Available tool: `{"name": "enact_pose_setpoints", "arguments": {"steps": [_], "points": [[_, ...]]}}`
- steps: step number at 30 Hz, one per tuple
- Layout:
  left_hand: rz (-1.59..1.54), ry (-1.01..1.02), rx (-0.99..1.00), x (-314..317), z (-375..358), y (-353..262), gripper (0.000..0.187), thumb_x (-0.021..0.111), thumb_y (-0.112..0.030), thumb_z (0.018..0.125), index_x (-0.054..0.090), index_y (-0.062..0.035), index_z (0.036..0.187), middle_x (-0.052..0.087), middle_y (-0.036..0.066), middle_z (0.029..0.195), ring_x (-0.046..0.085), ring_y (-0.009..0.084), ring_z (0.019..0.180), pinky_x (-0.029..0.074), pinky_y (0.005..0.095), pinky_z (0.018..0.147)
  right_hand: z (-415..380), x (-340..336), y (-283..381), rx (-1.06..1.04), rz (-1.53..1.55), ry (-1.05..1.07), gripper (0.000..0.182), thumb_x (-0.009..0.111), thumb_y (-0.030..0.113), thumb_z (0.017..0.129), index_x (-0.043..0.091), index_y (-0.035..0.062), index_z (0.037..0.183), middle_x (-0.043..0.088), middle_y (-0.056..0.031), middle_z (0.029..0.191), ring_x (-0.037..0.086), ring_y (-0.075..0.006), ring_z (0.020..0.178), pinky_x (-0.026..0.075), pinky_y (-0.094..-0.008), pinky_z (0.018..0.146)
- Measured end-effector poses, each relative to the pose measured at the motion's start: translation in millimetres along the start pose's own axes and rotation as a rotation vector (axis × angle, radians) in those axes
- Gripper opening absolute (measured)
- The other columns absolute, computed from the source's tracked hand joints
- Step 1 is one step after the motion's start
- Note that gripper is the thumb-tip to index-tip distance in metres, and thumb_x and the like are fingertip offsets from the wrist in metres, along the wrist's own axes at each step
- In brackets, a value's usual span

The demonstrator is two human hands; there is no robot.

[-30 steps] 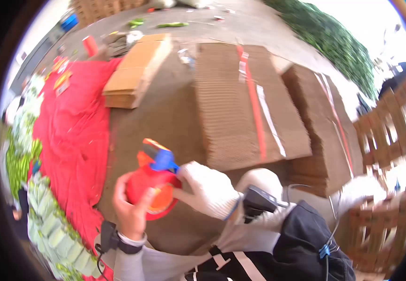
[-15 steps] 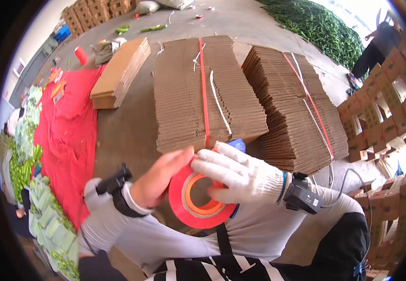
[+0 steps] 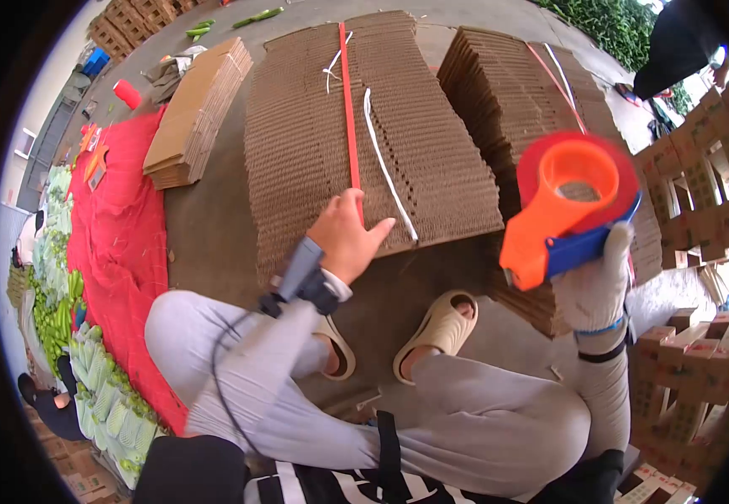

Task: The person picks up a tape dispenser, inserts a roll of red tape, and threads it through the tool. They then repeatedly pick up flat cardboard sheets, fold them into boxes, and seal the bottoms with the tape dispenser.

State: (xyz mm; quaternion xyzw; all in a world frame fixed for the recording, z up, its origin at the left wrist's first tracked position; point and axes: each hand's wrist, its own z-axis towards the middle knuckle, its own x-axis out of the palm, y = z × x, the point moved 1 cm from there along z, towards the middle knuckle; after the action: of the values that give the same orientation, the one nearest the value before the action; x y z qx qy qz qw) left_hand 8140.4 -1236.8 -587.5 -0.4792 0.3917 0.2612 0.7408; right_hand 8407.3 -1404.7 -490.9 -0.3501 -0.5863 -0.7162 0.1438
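Observation:
My bare left hand point(image 3: 347, 239) rests at the near end of a tall stack of flattened cardboard boxes point(image 3: 297, 126). Its thumb is spread away from the fingers, and the fingers touch the red strap point(image 3: 348, 109) that runs along the stack. In my right hand point(image 3: 595, 290), which wears a white knit glove, is a tape dispenser point(image 3: 541, 223) with an orange body, a blue part and a red roll. I hold it raised to the right, in front of a second strapped stack of cardboard point(image 3: 499, 101); some of the gripping fingers are hidden behind it.
A smaller cardboard pile point(image 3: 192, 118) lies left of the stack, beside a red cloth point(image 3: 121, 218). Bagged green vegetables point(image 3: 100, 370) line the far left. Printed cartons point(image 3: 700, 361) are piled at right. A person in dark clothes point(image 3: 675, 50) stands at upper right.
My hands have separated. The tape dispenser has gone up and right in my right hand, while my left hand has left the roll and reached the strap. The view has tilted down.

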Motion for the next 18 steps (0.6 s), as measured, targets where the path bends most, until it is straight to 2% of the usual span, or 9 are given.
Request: {"name": "enact_pose_setpoints", "arguments": {"steps": [2, 4, 7, 10, 12, 14, 15, 16, 18], "points": [[-0.068, 0.047, -0.157, -0.5, 10.0, -8.4, 0.054, 0.083, -0.041, 0.079, 0.063, -0.0056, 0.114, 0.069, 0.013, 0.102, 0.068, 0.0315, 0.088, 0.054, 0.0427, 0.077, 14.7, -10.5, -4.7, 0.090, 0.033, 0.023, 0.073, 0.071, 0.038, 0.096, 0.035, 0.0096, 0.153, 0.050, -0.0132, 0.149, 0.051, -0.0317, 0.136, 0.042, -0.0496, 0.115], [-0.155, 0.066, -0.268, -10.1, 6.7, -10.6, 0.049, 0.082, -0.040, 0.080, 0.064, -0.0065, 0.110, 0.069, 0.013, 0.101, 0.068, 0.0325, 0.088, 0.054, 0.0437, 0.076, 41.8, 7.3, 3.2, 0.107, -0.086, 0.076, 0.072, 0.071, 0.036, 0.096, 0.035, 0.0068, 0.152, 0.052, -0.0126, 0.147, 0.054, -0.0304, 0.133, 0.043, -0.0490, 0.114], [-0.056, -0.096, -0.222, 0.1, 1.3, 10.0, 0.043, 0.082, -0.039, 0.080, 0.066, -0.0072, 0.104, 0.069, 0.013, 0.095, 0.068, 0.0311, 0.087, 0.054, 0.0435, 0.074, 83.4, 43.4, 3.5, 0.024, -0.091, 0.131, 0.064, 0.071, 0.032, 0.096, 0.042, 0.0026, 0.145, 0.058, -0.0115, 0.138, 0.058, -0.0272, 0.126, 0.044, -0.0469, 0.112], [0.044, 0.016, -0.258, 2.8, 28.7, 6.1, 0.041, 0.081, -0.039, 0.080, 0.067, -0.0073, 0.101, 0.069, 0.014, 0.091, 0.068, 0.0295, 0.087, 0.053, 0.0427, 0.073, 125.6, 61.1, -24.7, 0.003, -0.089, 0.212, 0.044, 0.072, 0.024, 0.096, 0.056, 0.0026, 0.131, 0.066, -0.0074, 0.121, 0.063, -0.0218, 0.114, 0.047, -0.0419, 0.106], [-0.053, 0.093, -0.322, -2.7, 37.4, 12.7, 0.035, 0.081, -0.038, 0.079, 0.070, -0.0059, 0.088, 0.072, 0.014, 0.085, 0.070, 0.0321, 0.081, 0.054, 0.0446, 0.071, 151.0, 90.0, -62.6, -0.054, -0.050, 0.198, 0.032, 0.073, 0.020, 0.094, 0.063, 0.0054, 0.121, 0.068, -0.0042, 0.114, 0.064, -0.0176, 0.110, 0.050, -0.0373, 0.101], [-0.224, 0.198, -0.364, -3.7, 37.1, 25.2, 0.035, 0.081, -0.038, 0.078, 0.070, -0.0054, 0.081, 0.073, 0.014, 0.082, 0.071, 0.0337, 0.077, 0.054, 0.0460, 0.069, 164.8, 96.1, -86.9, 0.041, -0.174, 0.178, 0.037, 0.068, 0.023, 0.099, 0.058, 0.0053, 0.130, 0.066, -0.0056, 0.123, 0.064, -0.0203, 0.116, 0.050, -0.0420, 0.106], [-0.159, 0.249, -0.327, -5.1, 43.3, 24.5, 0.031, 0.079, -0.035, 0.077, 0.070, -0.0055, 0.074, 0.072, 0.015, 0.078, 0.070, 0.0352, 0.071, 0.054, 0.0465, 0.065, 167.2, 100.1, -96.5, 0.071, -0.176, 0.190, 0.038, 0.069, 0.022, 0.098, 0.059, 0.0047, 0.130, 0.066, -0.0055, 0.122, 0.065, -0.0197, 0.112, 0.052, -0.0411, 0.104], [-0.107, 0.207, -0.279, 1.2, 44.4, 22.3, 0.029, 0.077, -0.034, 0.078, 0.070, -0.0058, 0.076, 0.072, 0.015, 0.078, 0.069, 0.0356, 0.071, 0.053, 0.0465, 0.065, 167.6, 102.0, -100.6, 0.124, -0.234, 0.218, 0.040, 0.074, 0.022, 0.094, 0.061, 0.0046, 0.128, 0.068, -0.0040, 0.118, 0.067, -0.0178, 0.107, 0.054, -0.0385, 0.099], [-0.013, 0.116, -0.181, 15.0, 47.5, 11.8, 0.026, 0.074, -0.032, 0.078, 0.070, -0.0063, 0.078, 0.071, 0.016, 0.079, 0.069, 0.0362, 0.071, 0.053, 0.0465, 0.065, 175.9, 103.7, -109.9, 0.096, -0.392, 0.241, 0.033, 0.084, 0.021, 0.084, 0.069, 0.0072, 0.110, 0.071, 0.0003, 0.101, 0.067, -0.0118, 0.090, 0.054, -0.0327, 0.086]]}}
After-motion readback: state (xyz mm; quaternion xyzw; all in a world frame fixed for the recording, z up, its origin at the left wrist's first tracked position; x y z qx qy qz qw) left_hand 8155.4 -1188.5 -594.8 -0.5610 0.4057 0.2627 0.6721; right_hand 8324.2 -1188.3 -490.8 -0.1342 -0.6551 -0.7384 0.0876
